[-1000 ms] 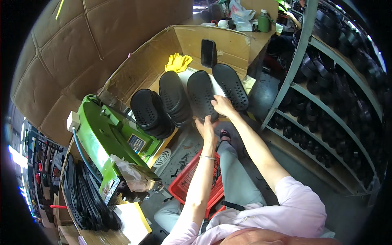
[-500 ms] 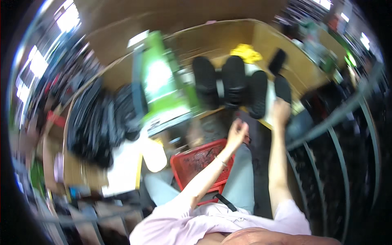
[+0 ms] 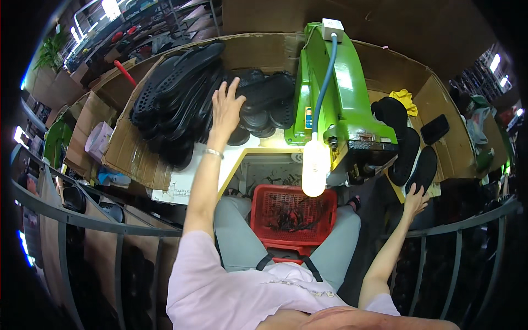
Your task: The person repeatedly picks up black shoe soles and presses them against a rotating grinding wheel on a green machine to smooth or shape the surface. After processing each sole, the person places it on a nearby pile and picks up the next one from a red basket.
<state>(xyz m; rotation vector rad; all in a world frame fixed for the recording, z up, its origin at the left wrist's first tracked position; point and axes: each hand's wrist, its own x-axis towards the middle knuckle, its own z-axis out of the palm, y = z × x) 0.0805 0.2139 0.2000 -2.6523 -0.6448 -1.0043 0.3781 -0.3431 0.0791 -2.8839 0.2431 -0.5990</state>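
My left hand, fingers spread and holding nothing, is over the right side of a pile of black shoe soles. More dark soles lie just right of it; whether the fingertips touch any is unclear. On the right, my right hand has its fingers closed on the near end of a black shoe sole. That sole lies at the table's right edge beside other soles. Between my hands stands a green machine with a lit lamp in front.
A red basket with black scraps sits between my legs. Cardboard walls ring the worktable. A yellow cloth and a black phone-like slab lie at the right. Metal rails curve along both sides.
The view has swung left. My left hand has moved from in front of my lap to the sole pile, its fingers spreading. My right hand stays at the sole on the right.
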